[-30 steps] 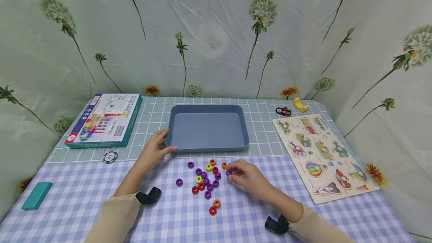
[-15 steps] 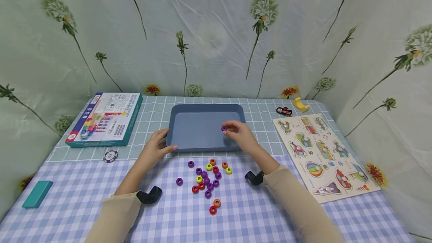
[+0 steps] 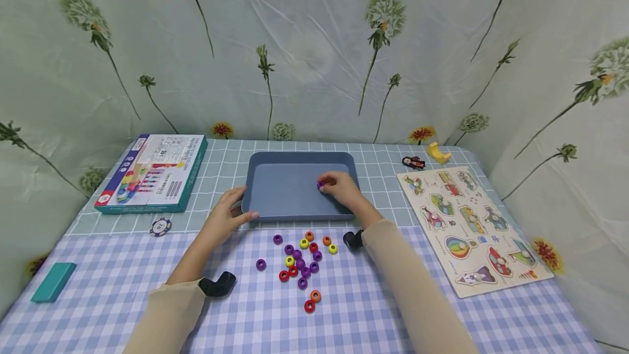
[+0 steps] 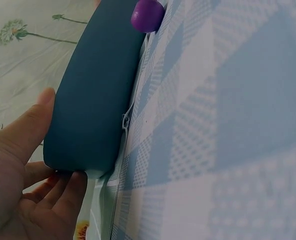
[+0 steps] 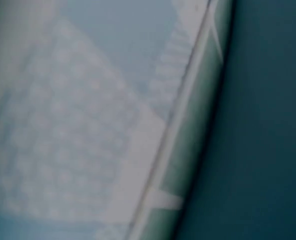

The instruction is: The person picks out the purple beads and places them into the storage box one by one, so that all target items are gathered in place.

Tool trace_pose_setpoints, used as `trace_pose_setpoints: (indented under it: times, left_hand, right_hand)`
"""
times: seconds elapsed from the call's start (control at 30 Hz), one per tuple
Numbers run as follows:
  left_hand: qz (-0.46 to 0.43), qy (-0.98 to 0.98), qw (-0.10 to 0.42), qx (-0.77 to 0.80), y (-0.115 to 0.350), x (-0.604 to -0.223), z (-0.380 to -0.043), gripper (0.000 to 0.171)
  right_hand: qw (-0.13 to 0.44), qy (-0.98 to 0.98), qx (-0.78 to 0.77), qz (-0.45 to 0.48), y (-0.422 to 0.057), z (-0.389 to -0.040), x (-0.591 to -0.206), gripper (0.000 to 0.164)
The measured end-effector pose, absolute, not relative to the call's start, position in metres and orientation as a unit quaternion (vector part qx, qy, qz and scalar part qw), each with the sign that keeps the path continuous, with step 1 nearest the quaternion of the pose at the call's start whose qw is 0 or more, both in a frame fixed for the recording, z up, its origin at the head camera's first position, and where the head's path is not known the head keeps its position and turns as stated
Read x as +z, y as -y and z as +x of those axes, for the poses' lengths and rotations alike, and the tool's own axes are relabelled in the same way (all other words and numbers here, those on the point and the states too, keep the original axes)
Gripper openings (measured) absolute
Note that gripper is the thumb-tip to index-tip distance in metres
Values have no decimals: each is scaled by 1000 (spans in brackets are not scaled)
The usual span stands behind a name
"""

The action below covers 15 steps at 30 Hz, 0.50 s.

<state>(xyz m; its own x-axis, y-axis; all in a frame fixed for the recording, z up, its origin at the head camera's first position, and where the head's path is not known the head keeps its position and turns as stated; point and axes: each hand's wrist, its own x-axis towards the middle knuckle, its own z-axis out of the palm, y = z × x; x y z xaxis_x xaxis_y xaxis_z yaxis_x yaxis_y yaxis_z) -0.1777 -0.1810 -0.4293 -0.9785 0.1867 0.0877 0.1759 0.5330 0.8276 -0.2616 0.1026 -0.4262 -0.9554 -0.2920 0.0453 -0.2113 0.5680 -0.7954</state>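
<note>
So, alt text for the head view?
Right hand pinching a purple bead in or over a blue tray, left hand holding its near left corner. Loose beads lie in front, a box left, a picture board right.

A table (image 3: 255,332) is enclosed at the back and on both sides by a pale grey-green backdrop (image 3: 314,21), printed with long-stemmed dandelions (image 3: 385,17) and, lower down, red-and-yellow blooms (image 3: 223,130). The far part of the table is covered by a grey-green cloth with a white grid (image 3: 385,182), the near part by blue-and-white gingham (image 3: 358,310). Creases in the backdrop are picked out by soft light across its upper stretch.
</note>
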Motion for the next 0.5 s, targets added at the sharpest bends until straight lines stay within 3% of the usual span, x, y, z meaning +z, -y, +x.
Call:
trace_pose_setpoints:
  times: [0.3, 0.5]
  left_hand:
    - [98, -876, 11, 472, 180, -430, -178, 82]
    - [92, -878, 16, 469, 180, -427, -177, 82]
  right_hand:
    - [60, -882, -446, -143, -99, -255, -414, 27]
    - [44, -819, -515, -249, -85, -220, -380, 31]
